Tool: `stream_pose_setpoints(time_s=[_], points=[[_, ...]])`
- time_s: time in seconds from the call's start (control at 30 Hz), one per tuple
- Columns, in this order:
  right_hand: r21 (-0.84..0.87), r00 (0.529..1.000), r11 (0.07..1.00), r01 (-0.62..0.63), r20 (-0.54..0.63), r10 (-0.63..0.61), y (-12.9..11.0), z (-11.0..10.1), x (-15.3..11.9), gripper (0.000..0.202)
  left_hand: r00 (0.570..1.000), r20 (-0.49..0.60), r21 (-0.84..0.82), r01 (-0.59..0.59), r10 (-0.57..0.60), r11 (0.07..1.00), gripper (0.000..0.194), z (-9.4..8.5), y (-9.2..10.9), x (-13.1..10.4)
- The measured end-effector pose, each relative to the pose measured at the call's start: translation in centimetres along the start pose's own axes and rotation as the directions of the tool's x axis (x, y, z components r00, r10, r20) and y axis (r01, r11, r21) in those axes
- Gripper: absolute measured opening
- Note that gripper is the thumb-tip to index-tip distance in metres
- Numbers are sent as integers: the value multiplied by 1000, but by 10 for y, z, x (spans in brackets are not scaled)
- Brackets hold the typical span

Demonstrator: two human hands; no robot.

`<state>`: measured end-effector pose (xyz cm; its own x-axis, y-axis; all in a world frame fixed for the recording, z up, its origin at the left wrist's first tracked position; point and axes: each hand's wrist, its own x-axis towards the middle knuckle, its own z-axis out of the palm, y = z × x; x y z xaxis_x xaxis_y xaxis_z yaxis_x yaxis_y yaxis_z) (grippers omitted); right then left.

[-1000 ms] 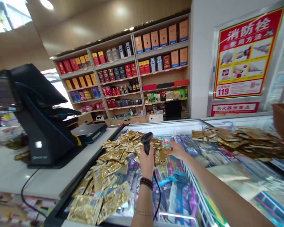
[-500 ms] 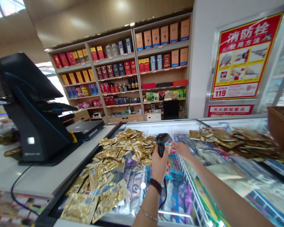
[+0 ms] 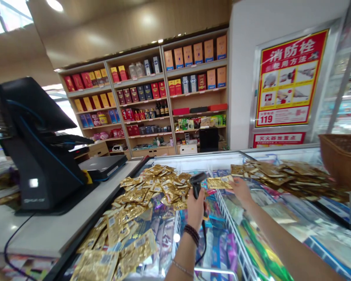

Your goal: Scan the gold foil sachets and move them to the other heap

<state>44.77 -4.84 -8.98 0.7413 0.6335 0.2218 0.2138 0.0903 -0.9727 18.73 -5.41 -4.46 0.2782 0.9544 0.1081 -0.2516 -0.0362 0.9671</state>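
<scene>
My left hand point(image 3: 195, 208) is wrapped round the handle of a black barcode scanner point(image 3: 197, 180), whose cord hangs down below the wrist. Pinched in my right hand point(image 3: 241, 191) is a gold foil packet point(image 3: 220, 182), held just right of the scanner head. A spread heap of gold packets point(image 3: 152, 187) lies on the glass lid to the left of the scanner. More such packets form a second pile point(image 3: 283, 177) on the right, beyond my right hand.
Under the glass, a chest freezer holds wire baskets point(image 3: 229, 218) of colourful packages. A till with a screen point(image 3: 46, 156) and a flat black device point(image 3: 103, 166) stand on the left counter. At the far right is a wicker basket point(image 3: 341, 162). Shelves of boxes point(image 3: 146, 91) line the back wall.
My right hand has moved right, away from the scanner, and the gold packet in it now shows clearly. The scanner stays in my left hand. The view has shifted slightly.
</scene>
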Motion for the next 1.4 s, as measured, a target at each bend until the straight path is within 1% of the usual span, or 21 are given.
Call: stream_pose_setpoints(time_s=[0.03, 0.07, 0.1, 0.17, 0.27, 0.33, 0.4, 0.53, 0.77, 0.87, 1.0, 1.1, 1.23, 1.4], points=[[115, 999, 992, -54, -2, 54, 5, -10, 4, 35, 999, 41, -18, 10, -9, 1000, 79, 5, -1, -2], [202, 997, 976, -81, 5, 82, 8, -19, 7, 39, 996, 87, -37, 22, -18, 999, 82, 12, -2, -4], [266, 997, 961, -80, 20, 77, 11, -26, 8, 44, 991, 135, -55, 36, -28, 998, 84, 20, -4, -7], [352, 998, 936, -32, 60, 12, 16, -37, 6, 54, 976, 211, -76, 70, -52, 995, 87, 35, -5, -12], [418, 996, 908, 17, 77, -54, 19, -45, 2, 62, 965, 253, -102, 101, -72, 990, 85, 56, -3, -20], [424, 997, 905, 27, 51, -53, 19, -47, 1, 61, 963, 260, -123, 109, -74, 986, 83, 65, 1, -24], [411, 999, 911, 28, 20, -40, 17, -47, 1, 59, 960, 271, -133, 116, -76, 984, 82, 69, 5, -27], [370, 1000, 929, 17, -10, -14, 13, -46, 0, 55, 961, 268, -107, 99, -67, 989, 81, 71, 8, -30], [300, 1000, 954, 3, -7, -1, 9, -43, -4, 39, 972, 232, -147, 73, -37, 986, 77, 63, 8, -34], [282, 1000, 959, -4, -19, 10, 6, -44, -5, 35, 972, 234, -105, 47, -22, 993, 72, 61, 6, -35], [295, 999, 955, -23, -24, 31, 3, -43, -6, 28, 964, 265, -13, 30, -25, 999, 67, 62, 2, -37], [301, 999, 953, -30, -18, 37, 2, -41, -5, 29, 963, 267, 21, 23, -28, 999, 64, 63, 0, -39], [310, 1000, 951, -18, -10, 22, 4, -41, -4, 35, 965, 262, 37, 23, -32, 999, 63, 63, 0, -38], [309, 1000, 951, -7, 0, 8, 8, -42, -2, 40, 963, 268, 39, 12, -22, 999, 66, 63, 0, -37]])
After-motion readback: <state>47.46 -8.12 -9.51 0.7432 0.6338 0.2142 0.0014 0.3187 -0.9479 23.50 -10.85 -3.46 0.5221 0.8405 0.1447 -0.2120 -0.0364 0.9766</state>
